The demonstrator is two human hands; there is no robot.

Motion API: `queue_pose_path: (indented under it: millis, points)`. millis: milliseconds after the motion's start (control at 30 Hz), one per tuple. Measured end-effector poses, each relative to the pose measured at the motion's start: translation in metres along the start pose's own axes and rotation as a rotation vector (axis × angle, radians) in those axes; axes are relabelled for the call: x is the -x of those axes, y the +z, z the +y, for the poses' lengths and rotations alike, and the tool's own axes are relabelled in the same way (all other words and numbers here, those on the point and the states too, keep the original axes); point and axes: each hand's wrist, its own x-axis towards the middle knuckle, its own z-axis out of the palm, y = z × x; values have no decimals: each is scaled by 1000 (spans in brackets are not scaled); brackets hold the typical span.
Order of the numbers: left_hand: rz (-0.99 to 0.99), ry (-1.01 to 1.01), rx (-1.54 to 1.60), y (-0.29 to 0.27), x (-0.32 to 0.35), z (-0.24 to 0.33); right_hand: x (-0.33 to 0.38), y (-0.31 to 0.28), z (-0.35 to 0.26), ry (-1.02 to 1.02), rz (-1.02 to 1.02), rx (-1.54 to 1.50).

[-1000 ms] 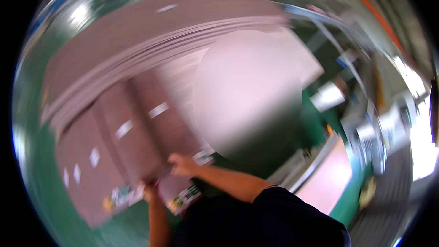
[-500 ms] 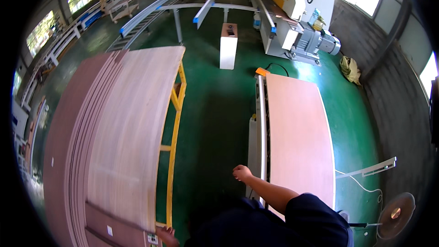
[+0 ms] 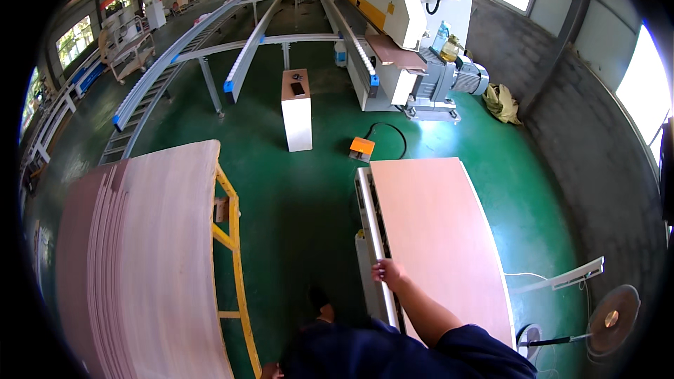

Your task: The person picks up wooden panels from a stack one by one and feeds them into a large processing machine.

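Right hand [image 3: 388, 271] is gripping the left long edge of the board [image 3: 435, 238], fingers curled over it near the board's near-left corner; arm in a dark sleeve is coming up from the bottom edge. The board is lying flat on a low white frame [image 3: 370, 238], whose rail is showing along the board's left edge. Left hand [image 3: 269, 370] is only just showing at the bottom edge, beside the near end of the yellow rack [image 3: 232, 238]; can't tell if it's clenched or released, or touching anything.

Left to right on the green floor [image 3: 302, 196]:
- A stack of pale boards [image 3: 140, 267] is sitting at the left, with edges fanning out on its left side and the yellow rack running along its right edge.
- A roller conveyor [image 3: 161, 63] is stretching away at the far left.
- A white pedestal [image 3: 298, 109] is standing mid-floor beyond the stack.
- An orange box [image 3: 361, 147] with a black cable is lying just past the board's far-left corner.
- A big grey-white machine [image 3: 414, 35] is standing at the far end.
- A fan [image 3: 612, 317] is standing off the board's near-right corner.
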Motion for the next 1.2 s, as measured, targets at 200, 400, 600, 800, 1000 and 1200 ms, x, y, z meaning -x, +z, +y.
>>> queue_pose_path:
  millis: [200, 400, 600, 800, 1000, 1200]
  points:
    - [48, 373, 123, 1, 10, 217, -59, 46, -162, -362, -36, -362]
    - [97, 637, 242, 15, 58, 391, -182, 106, -333, -548, 6, -404]
    - [-13, 458, 149, -8, -49, 349, -328, 146, -501, -610, 124, -382]
    - [158, 222, -55, 56, -3, 444, -425, 147, -645, -658, 112, -604]
    - [215, 478, -160, 84, 20, 524, -468, 160, -690, -606, -137, -865]
    - [278, 782, -180, 111, 38, 637, -456, 138, -688, -710, -260, -873]
